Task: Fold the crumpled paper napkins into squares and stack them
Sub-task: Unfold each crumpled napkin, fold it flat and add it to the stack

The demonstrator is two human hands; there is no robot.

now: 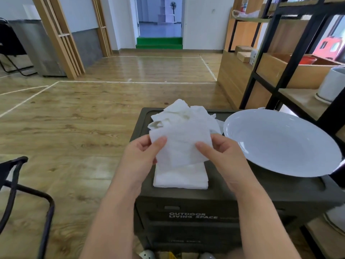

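Observation:
A white paper napkin [183, 141] is held up above the dark storage box [261, 195], partly smoothed and still creased at its top. My left hand [143, 156] pinches its lower left edge between thumb and fingers. My right hand [222, 152] pinches its lower right edge the same way. Under the held napkin lies a stack of folded square napkins [181, 177] on the box lid. Behind it, a pile of crumpled napkins [179, 111] rests at the far side of the lid.
A large white plate [280, 143] lies tilted on the right of the box lid. A black-framed wooden shelf unit [291, 58] stands to the right with a white pot [330, 85]. A black chair frame [22, 193] is at the left. Wooden floor stretches ahead.

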